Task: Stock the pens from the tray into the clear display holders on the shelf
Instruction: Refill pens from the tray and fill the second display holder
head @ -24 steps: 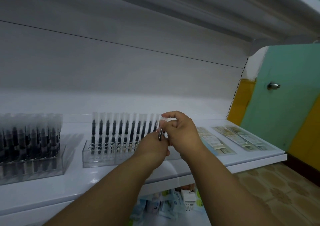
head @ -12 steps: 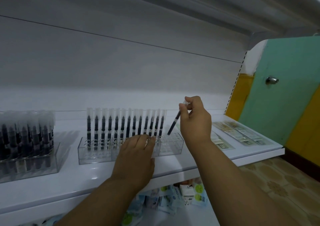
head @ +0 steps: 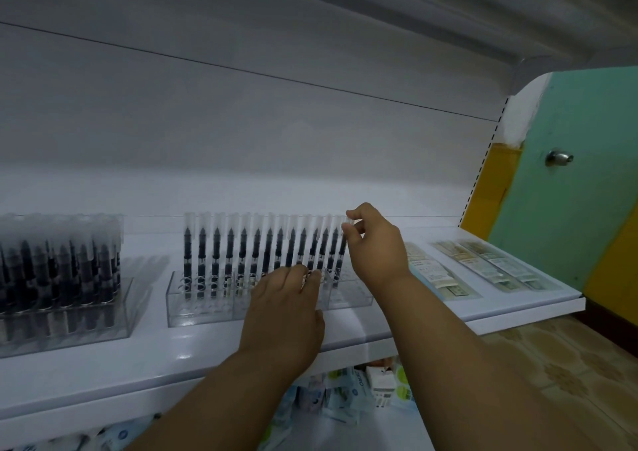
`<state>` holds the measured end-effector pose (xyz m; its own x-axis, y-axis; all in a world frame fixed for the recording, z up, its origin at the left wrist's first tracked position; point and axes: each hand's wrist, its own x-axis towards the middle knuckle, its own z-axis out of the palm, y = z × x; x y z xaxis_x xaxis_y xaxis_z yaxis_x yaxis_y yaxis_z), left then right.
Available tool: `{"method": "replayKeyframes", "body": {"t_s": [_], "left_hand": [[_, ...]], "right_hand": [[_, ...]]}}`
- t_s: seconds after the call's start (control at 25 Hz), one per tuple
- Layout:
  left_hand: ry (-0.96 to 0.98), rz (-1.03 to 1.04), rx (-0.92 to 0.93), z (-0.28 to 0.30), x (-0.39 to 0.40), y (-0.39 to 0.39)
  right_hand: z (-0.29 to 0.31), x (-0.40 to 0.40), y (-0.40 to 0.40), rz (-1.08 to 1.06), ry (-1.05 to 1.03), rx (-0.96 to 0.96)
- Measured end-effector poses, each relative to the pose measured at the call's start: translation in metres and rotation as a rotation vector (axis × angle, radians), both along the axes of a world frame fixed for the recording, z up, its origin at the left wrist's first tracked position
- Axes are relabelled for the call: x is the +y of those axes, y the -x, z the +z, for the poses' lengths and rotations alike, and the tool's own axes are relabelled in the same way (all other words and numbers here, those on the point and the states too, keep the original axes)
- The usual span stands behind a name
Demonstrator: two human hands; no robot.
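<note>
The right hand (head: 374,243) is pinching the clear cap end of a black pen (head: 342,243) between thumb and fingers, holding it upright at the right end of the pen row (head: 255,247) standing in the clear display holder (head: 193,309) on the white shelf (head: 397,326). The left hand (head: 286,309) is lying flat with straight fingers touching the holder's front. A fuller second holder (head: 62,298) is sitting to the left, and flat packets (head: 483,264) are lying to the right.

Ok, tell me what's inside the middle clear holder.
The middle clear holder has one back row of upright capped pens; front holes look empty. The left hand covers part; right hand pinches the end pen.
</note>
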<state>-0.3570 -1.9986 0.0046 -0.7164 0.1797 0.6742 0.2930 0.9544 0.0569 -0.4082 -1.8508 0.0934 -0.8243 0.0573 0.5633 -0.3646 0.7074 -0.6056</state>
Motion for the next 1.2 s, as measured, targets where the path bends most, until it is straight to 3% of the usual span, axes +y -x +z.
{"method": "replayKeyframes", "body": {"t_s": [0.4, 0.6, 0.88, 1.2], "left_hand": [[-0.06, -0.057, -0.007, 0.0, -0.001, -0.002], [-0.209, -0.087, 0.057, 0.02, -0.014, -0.018], [-0.339, 0.176, 0.141, 0.045, -0.104, -0.112], [-0.364, 0.806, 0.212, 0.023, -0.213, -0.306]], "right_hand": [[-0.006, 0.004, -0.013, -0.023, -0.088, -0.05], [-0.009, -0.012, -0.048, 0.0, -0.059, 0.109], [0.002, -0.117, -0.104, 0.389, 0.033, 0.165], [-0.049, -0.292, -0.216, 0.977, 0.013, 0.144]]}}
